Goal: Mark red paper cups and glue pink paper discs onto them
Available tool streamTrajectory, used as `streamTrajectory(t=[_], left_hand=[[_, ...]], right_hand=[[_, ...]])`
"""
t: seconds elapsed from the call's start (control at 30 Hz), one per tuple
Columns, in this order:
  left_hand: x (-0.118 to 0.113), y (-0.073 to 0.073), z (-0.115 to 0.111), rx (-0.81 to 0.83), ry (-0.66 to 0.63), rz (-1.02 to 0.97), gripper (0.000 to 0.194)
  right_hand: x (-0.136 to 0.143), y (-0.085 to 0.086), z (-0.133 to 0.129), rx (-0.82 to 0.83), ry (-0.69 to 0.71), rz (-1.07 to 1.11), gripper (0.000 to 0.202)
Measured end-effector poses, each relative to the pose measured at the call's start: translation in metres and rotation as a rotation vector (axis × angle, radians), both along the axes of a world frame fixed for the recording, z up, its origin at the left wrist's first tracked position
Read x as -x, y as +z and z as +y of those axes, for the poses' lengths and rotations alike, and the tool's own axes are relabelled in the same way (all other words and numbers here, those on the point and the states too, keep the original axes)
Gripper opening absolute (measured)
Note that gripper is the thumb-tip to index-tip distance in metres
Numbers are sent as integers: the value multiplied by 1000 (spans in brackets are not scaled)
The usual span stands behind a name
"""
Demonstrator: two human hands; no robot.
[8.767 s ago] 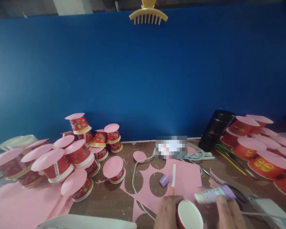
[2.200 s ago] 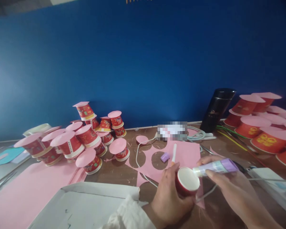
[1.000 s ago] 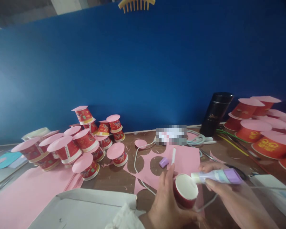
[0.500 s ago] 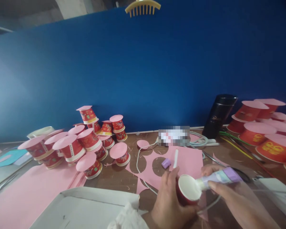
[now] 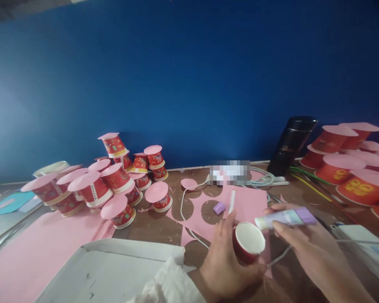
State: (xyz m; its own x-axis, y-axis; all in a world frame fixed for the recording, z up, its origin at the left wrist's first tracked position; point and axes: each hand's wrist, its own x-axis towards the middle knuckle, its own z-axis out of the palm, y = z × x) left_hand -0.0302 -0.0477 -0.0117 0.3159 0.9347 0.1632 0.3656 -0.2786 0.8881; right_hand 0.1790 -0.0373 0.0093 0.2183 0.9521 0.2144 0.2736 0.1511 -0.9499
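My left hand [image 5: 224,261] is wrapped round a red paper cup [image 5: 248,243], whose white open mouth faces up. In my right hand [image 5: 298,231] a glue stick [image 5: 286,219] with a purple base is gripped; its tip lies just above and right of the cup's rim. Behind the cup, a pink paper sheet [image 5: 248,200] with round holes cut out lies on the table. A purple cap [image 5: 219,208] and a white stick [image 5: 231,201] rest on that sheet.
Red cups topped with pink discs stand at the left [image 5: 91,189] and the right [image 5: 360,185]. A black bottle [image 5: 290,145] leans by the blue partition [image 5: 189,84]. Pink sheets [image 5: 44,252] and a white box [image 5: 129,269] occupy the near left. Cables cross the table [image 5: 164,231].
The glue stick in my right hand has moved up and left off the cup's rim and now lies more level. The view has tilted slightly downward or shifted.
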Motion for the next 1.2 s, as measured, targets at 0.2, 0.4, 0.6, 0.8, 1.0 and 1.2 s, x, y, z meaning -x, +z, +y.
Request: streamTrajectory(t=[0.2, 0.4, 0.6, 0.8, 1.0, 1.2], left_hand=[[-2, 6, 5, 45, 64, -26, 115], [-5, 3, 3, -81, 83, 24, 93], [-3, 2, 2, -101, 98, 49, 80], [-1, 3, 1, -58, 82, 48, 78], [-3, -3, 1, -106, 82, 25, 81], [-3, -3, 1, -94, 64, 25, 82]], right_hand=[[10, 17, -6, -58, 52, -122, 30], [5, 13, -5, -30, 73, -113, 26], [5, 9, -1, 15, 34, -135, 24], [16, 17, -1, -1, 9, -159, 27], [14, 16, -5, -96, -117, -114, 33], [15, 9, -7, -100, 16, -49, 29]])
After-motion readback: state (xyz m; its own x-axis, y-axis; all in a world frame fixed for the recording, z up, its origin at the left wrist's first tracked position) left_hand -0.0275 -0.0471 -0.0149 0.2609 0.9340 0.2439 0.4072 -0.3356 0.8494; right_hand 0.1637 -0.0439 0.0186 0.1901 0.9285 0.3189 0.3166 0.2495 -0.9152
